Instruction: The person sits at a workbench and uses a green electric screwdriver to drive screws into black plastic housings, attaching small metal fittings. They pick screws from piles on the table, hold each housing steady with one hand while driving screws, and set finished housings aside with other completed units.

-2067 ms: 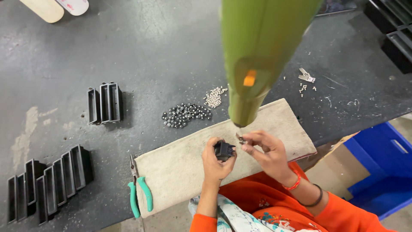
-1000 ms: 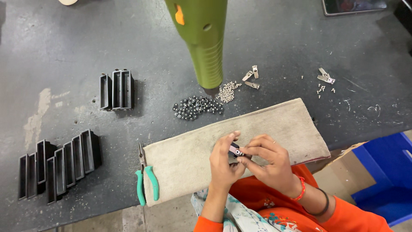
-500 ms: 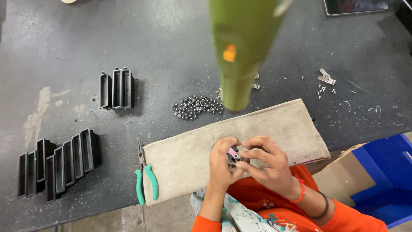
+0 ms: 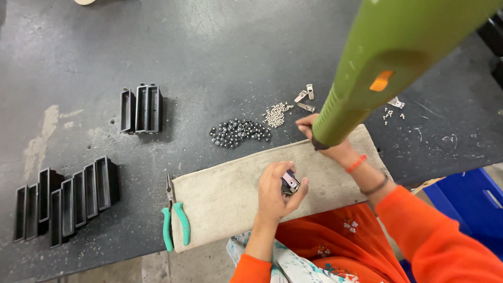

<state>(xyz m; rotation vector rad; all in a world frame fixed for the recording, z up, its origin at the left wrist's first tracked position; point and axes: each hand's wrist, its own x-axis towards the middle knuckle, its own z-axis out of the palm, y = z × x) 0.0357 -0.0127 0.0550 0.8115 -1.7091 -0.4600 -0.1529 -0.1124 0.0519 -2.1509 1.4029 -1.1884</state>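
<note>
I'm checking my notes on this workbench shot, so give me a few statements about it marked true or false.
1. The left hand holds a small black part. True.
2. The right hand rests in the person's lap. False: it is up at the green tool.
3. The green-handled pliers lie at the cloth pad's left edge. True.
4. The dark beads sit in a bowl. False: they lie loose on the table.

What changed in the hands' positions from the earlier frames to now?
The right hand left the small dark part and reached out past the cloth's far edge toward the small metal pieces. The left hand alone holds the part now. Pliers and black housings stayed put.
</note>
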